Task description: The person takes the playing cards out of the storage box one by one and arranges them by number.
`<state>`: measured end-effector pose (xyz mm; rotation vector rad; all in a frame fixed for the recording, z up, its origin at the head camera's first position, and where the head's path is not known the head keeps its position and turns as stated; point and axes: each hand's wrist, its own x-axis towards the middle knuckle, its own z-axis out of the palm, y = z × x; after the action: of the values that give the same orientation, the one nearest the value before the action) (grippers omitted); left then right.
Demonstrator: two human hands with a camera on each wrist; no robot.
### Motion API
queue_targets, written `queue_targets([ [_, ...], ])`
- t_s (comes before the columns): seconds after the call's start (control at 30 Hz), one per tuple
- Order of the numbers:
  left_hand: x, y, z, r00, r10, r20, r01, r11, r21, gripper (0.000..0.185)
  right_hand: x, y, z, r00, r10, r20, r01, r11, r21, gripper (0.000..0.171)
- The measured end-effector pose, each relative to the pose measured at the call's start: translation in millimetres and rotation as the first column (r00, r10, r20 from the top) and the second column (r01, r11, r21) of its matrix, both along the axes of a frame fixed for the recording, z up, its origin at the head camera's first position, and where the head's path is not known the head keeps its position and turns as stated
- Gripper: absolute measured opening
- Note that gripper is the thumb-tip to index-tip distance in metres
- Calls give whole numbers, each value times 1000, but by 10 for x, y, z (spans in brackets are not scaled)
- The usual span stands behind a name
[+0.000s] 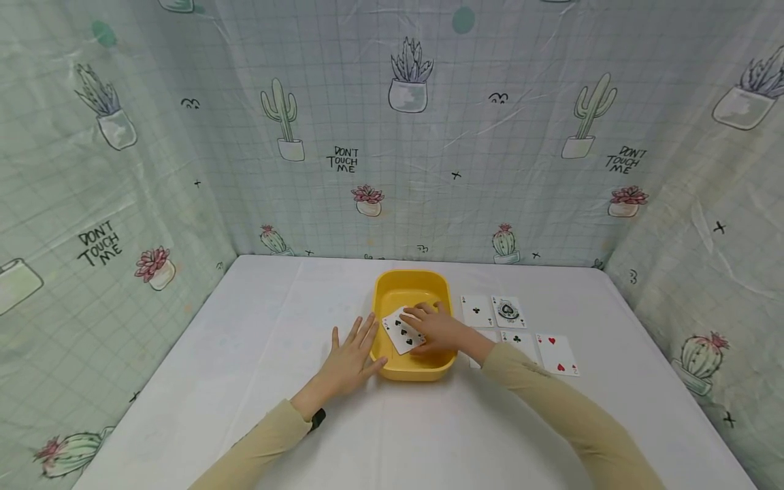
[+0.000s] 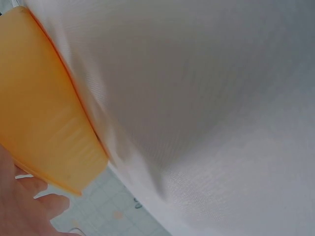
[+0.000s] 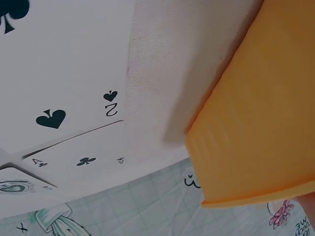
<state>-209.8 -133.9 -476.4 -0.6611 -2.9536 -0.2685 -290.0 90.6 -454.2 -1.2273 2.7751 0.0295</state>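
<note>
Near the table's (image 1: 245, 354) middle stands a yellow tray (image 1: 392, 289). The right hand (image 1: 437, 330) reaches over it, fingers pinching a spade card (image 1: 401, 331) above the tray's inside. The left hand (image 1: 349, 361) lies flat, fingers straight, against the tray's left wall. Five cards (image 1: 554, 354) lie face up just right of the tray.

Your right hand (image 1: 437, 330) covers part of the spade card (image 1: 402, 331) | your sleeve hides two table cards | left wrist view: only blurred fingertips (image 2: 49, 204) show
</note>
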Motion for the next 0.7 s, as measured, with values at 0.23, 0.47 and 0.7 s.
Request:
queue_targets([
  [0.23,-6,0,-8,1000,-1,0,1,1000,7,74,-19,-104,-45,999,9,32,-9,1000,12,81],
  [0.47,-5,-1,-10,1000,0,0,0,1000,-1,75,-67,-147,-111,1000,-11,15,10,998,62,84],
  [0.7,-2,-5,0,1000,-5,3,5,1000,16,74,-97,-166,-113,997,-46,69,41,997,68,86],
])
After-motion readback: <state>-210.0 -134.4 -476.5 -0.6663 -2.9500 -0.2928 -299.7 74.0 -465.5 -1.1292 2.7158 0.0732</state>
